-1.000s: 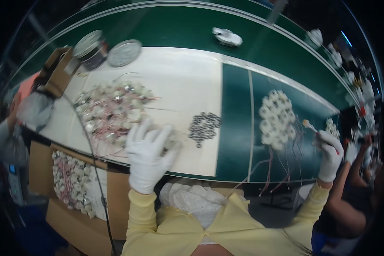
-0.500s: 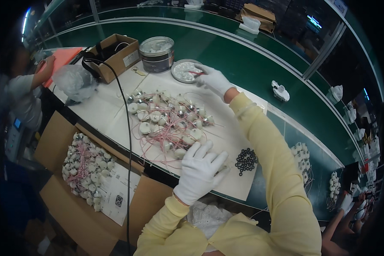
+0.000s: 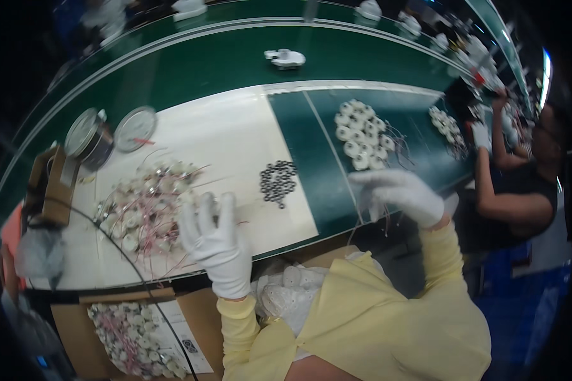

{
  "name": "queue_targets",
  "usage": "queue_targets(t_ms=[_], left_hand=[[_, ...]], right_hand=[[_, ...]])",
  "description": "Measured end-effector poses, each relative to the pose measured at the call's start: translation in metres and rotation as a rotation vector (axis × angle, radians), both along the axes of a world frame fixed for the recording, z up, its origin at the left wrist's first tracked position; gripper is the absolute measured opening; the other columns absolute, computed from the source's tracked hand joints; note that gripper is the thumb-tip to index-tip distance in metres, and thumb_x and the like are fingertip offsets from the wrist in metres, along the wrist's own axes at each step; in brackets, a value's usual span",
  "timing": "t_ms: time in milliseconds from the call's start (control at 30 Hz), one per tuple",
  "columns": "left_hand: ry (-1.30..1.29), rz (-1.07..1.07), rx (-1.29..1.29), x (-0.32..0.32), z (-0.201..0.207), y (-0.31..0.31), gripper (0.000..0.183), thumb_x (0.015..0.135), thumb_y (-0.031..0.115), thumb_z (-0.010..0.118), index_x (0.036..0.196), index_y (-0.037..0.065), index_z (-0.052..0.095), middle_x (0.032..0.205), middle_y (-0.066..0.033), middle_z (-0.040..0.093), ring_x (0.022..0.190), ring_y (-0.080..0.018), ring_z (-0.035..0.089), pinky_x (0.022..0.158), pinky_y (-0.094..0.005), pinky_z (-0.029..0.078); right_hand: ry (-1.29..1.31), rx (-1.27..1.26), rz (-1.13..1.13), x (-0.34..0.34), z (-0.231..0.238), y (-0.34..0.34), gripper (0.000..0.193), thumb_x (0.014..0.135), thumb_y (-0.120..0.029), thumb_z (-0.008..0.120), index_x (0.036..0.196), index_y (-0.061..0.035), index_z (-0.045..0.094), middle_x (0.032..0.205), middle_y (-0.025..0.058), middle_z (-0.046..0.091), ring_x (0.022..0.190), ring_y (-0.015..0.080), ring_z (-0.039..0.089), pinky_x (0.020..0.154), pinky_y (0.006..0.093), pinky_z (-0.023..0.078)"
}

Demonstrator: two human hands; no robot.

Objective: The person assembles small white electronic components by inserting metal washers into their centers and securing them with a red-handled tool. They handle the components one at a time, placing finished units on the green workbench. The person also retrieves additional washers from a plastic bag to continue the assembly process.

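My left hand (image 3: 217, 244), in a white glove, is raised at the right edge of a heap of small white motors with pink wires (image 3: 149, 206). Its fingers are spread, and I see nothing held in them. Over the green mat's near edge, my gloved right hand (image 3: 403, 195) stretches out its fingers, somewhat blurred, just below a cluster of white round motors (image 3: 362, 134). Thin wires hang beneath that hand; whose they are is unclear. A patch of small black rings (image 3: 278, 183) lies between my hands. The red stick (image 3: 143, 141) rests on a round lid (image 3: 135, 129).
An open tin (image 3: 90, 141) and a cardboard box (image 3: 60, 184) stand at the left, with a black cable crossing nearby. A carton of more motors (image 3: 133, 340) sits below the table edge. At the right, a co-worker (image 3: 521, 190) handles parts beside another motor cluster (image 3: 447, 130).
My right hand has let go of the red stick at the lid and swung right to the motor cluster. The view has turned right. My left hand stays by the heap.
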State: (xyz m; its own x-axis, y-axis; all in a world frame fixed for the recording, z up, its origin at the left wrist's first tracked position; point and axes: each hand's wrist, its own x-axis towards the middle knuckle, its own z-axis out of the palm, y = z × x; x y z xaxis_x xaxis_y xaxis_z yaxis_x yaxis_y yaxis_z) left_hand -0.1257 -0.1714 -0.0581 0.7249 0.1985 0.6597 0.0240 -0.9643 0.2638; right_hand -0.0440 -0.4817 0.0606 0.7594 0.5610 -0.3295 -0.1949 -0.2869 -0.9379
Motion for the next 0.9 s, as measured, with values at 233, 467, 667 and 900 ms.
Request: queue_targets(t_ms=[233,467,667,900], left_hand=[[-0.145,0.132,-0.013,-0.033,0.002,-0.009,0.040,0.090,-0.006,0.063,0.128,0.001,0.067,0.138,-0.0230,0.057,0.131,-0.0426,0.050,0.108,-0.0530,0.043],[-0.179,-0.207,0.051,-0.021,0.069,-0.041,0.059,0.078,-0.016,0.052,0.134,-0.002,0.060,0.140,-0.0270,0.054,0.132,-0.0476,0.051,0.108,-0.0548,0.043],[0.263,-0.506,0.296,0.107,0.112,-0.077,0.060,0.069,0.002,0.067,0.129,0.002,0.061,0.124,-0.0143,0.066,0.122,-0.0353,0.059,0.101,-0.0475,0.047],[1.130,-0.647,0.382,0.236,0.058,-0.098,0.118,0.073,0.059,0.081,0.162,0.007,0.024,0.166,-0.0257,0.023,0.153,-0.0461,0.023,0.123,-0.0506,0.028]], right_hand=[[0.053,0.163,-0.268,-0.075,-0.065,-0.030,0.041,0.102,-0.011,0.057,0.141,-0.0023,0.061,0.111,0.0131,0.072,0.089,0.0152,0.069,0.080,0.0279,0.055],[-1.086,0.036,-0.043,-0.019,-0.086,0.026,0.050,0.088,-0.019,0.070,0.134,-0.0013,0.059,0.119,0.0229,0.065,0.103,0.0412,0.065,0.088,0.0457,0.053],[-1.250,-0.124,-0.164,0.001,-0.118,0.036,0.055,0.088,-0.028,0.071,0.136,-0.0054,0.057,0.123,0.0180,0.063,0.122,0.0377,0.057,0.099,0.0472,0.046],[-1.145,-0.144,-0.090,0.003,-0.111,0.029,0.050,0.088,-0.030,0.069,0.130,-0.0050,0.060,0.120,0.0152,0.064,0.120,0.0349,0.058,0.099,0.0465,0.046]])
